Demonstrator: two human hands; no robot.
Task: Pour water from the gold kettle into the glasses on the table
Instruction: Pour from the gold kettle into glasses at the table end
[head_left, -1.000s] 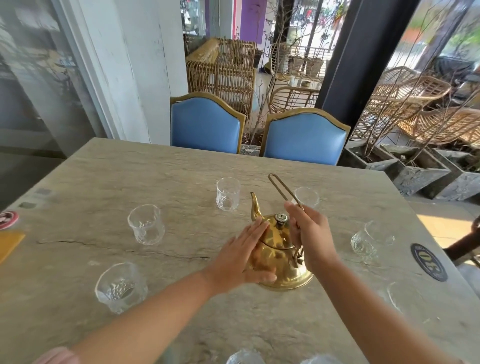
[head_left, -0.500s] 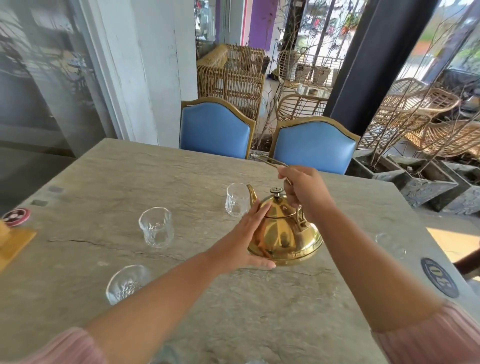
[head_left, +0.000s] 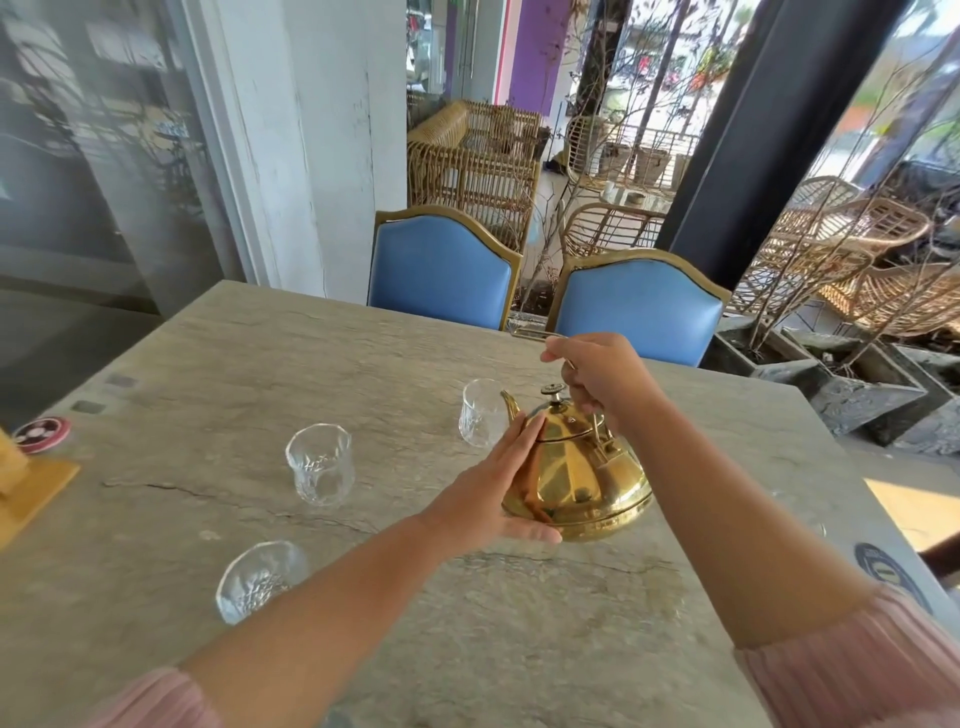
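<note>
My right hand (head_left: 602, 379) curls tight round the handle (head_left: 530, 333) to carry the kettle (head_left: 576, 467), low at the middle of the table (head_left: 291, 374), spout by the far glass (head_left: 480, 413), while my left hand (head_left: 498, 488) presses flat against its side, fingers straight, to steady it.

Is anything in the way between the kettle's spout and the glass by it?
Nothing visible. The gold kettle has its spout right beside the far glass; the left hand rests on the kettle's side, outside that gap.

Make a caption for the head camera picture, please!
Right hand grips the gold kettle by its handle, left hand flat on its side, beside a glass.
</note>
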